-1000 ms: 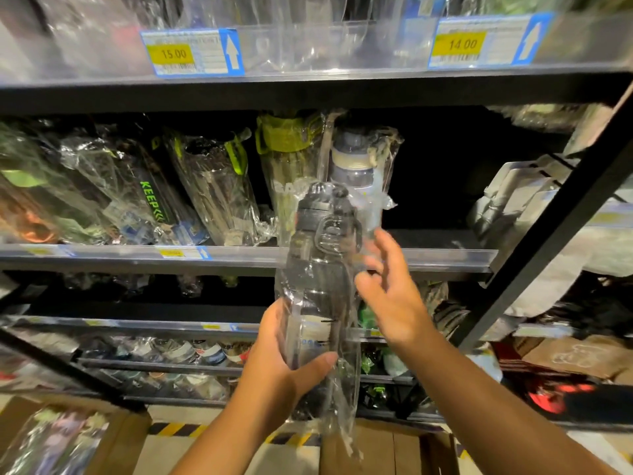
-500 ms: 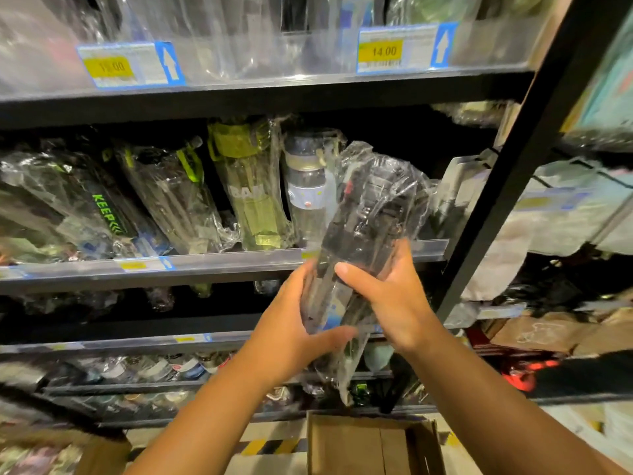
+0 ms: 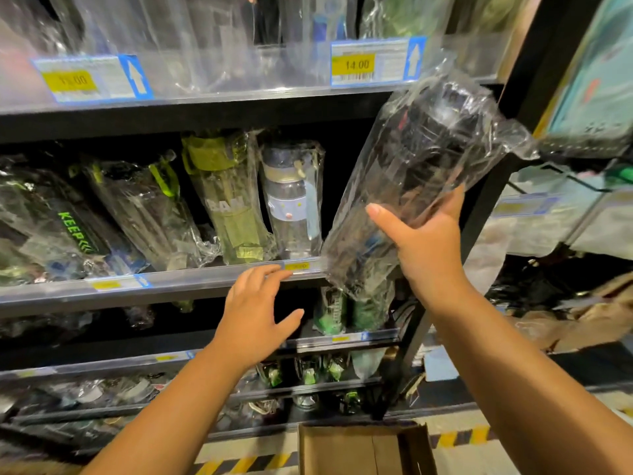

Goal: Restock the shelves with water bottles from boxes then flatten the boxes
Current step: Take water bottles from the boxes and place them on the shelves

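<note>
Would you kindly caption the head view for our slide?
Right hand holds a plastic-wrapped dark bottle tilted before the shelf; left hand open.

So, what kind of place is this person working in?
Probably a retail shop aisle. Price tags such as the 14.00 label sit on the shelf rails, wrapped water bottles fill the shelves, an open cardboard box stands on the floor, and the right hand holds a dark wrapped bottle.

The dark bottle point(image 3: 421, 186) sits in glossy, crinkled clear plastic film. The shelf edge point(image 3: 205, 277) looks like shiny clear plastic. The box point(image 3: 363, 450) is matt brown cardboard.
</note>
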